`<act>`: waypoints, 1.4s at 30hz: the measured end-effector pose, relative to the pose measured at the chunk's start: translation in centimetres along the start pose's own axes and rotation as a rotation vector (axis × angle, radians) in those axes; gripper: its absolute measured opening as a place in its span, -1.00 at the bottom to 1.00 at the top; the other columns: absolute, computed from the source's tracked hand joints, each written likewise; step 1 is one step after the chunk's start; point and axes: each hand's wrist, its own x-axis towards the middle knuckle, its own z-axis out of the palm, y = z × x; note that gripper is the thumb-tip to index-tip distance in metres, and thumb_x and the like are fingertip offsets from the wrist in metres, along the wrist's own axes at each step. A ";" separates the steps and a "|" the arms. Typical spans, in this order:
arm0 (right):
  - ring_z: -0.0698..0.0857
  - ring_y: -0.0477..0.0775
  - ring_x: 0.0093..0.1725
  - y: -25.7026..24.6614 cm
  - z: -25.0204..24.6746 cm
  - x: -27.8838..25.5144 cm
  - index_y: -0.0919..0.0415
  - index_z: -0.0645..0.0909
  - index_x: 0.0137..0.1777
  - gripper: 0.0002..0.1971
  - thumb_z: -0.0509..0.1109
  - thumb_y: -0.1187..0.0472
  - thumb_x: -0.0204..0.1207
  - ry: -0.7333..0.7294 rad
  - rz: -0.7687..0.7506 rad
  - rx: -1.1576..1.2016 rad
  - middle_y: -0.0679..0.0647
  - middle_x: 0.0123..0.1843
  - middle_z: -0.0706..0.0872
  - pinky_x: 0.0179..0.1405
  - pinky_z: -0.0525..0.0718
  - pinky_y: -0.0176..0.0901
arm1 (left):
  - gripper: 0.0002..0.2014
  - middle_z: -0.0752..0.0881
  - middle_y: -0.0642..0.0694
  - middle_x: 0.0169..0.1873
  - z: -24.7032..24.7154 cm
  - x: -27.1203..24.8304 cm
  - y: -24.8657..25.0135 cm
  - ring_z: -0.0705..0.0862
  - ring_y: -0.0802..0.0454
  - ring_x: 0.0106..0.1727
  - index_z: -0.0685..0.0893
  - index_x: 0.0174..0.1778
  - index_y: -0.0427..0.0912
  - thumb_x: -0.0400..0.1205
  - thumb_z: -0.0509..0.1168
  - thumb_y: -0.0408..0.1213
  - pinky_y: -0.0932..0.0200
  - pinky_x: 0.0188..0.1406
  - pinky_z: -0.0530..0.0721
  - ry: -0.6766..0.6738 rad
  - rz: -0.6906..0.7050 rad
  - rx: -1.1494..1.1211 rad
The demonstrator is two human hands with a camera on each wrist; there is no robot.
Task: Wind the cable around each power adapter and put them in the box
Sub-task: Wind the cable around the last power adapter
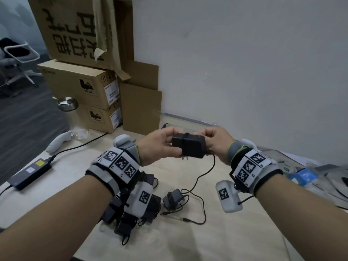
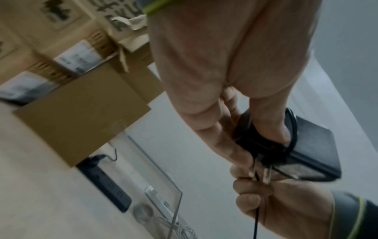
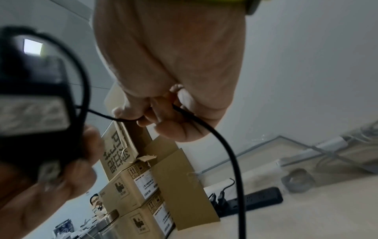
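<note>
A black power adapter [image 1: 190, 146] is held in the air above the table, its two plug prongs pointing down. My left hand [image 1: 160, 146] grips its left end, thumb underneath. A few turns of its thin black cable [image 1: 204, 172] lie around the body [image 2: 306, 148]. My right hand [image 1: 216, 141] pinches that cable [image 3: 204, 122] beside the adapter's right end; the rest hangs down to the table, ending in a barrel plug [image 1: 185, 220]. A heap of black adapters [image 1: 131, 210] lies under my left wrist, one smaller adapter [image 1: 174, 199] beside it.
Stacked cardboard boxes [image 1: 88, 85] and a flat cardboard sheet [image 1: 141, 108] stand at the back left against the wall. A glass jar [image 1: 72, 117] with a metal lid, a laptop power brick [image 1: 30, 172] and a black power strip [image 3: 259, 200] are on the table. Packets clutter the right edge.
</note>
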 end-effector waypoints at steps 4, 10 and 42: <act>0.36 0.01 -0.50 0.3 1.7 -0.3 0.34 0.63 -0.24 -0.82 0.34 0.31 0.58 0.013 0.053 -0.038 0.08 -0.45 0.42 -0.58 0.47 -0.20 | -0.71 0.68 -0.27 0.06 0.5 0.5 -0.6 0.75 -0.14 0.04 0.52 0.12 -0.30 0.56 0.24 -0.68 0.08 0.05 0.77 0.266 0.036 -0.342; 0.45 -0.17 -0.47 -0.2 3.5 -1.8 0.06 0.71 -0.15 -0.73 0.23 0.04 0.67 -0.091 -0.026 -0.402 -0.14 -0.43 0.51 -0.46 0.39 -0.31 | -0.74 0.76 -0.22 -0.07 -0.5 2.0 -0.9 0.78 -0.17 -0.04 0.58 -0.02 -0.20 0.50 0.43 -0.57 -0.01 0.00 0.79 0.681 0.092 -0.183; 0.28 0.01 -0.53 1.2 1.6 0.3 0.14 0.65 -0.35 -0.75 0.34 0.32 0.58 0.104 0.116 0.125 -0.01 -0.55 0.45 -0.52 0.36 -0.19 | -0.67 0.66 -0.27 0.07 0.2 0.7 -0.9 0.74 -0.17 0.02 0.47 0.19 -0.26 0.55 0.29 -0.60 0.06 0.02 0.77 0.101 0.050 -0.447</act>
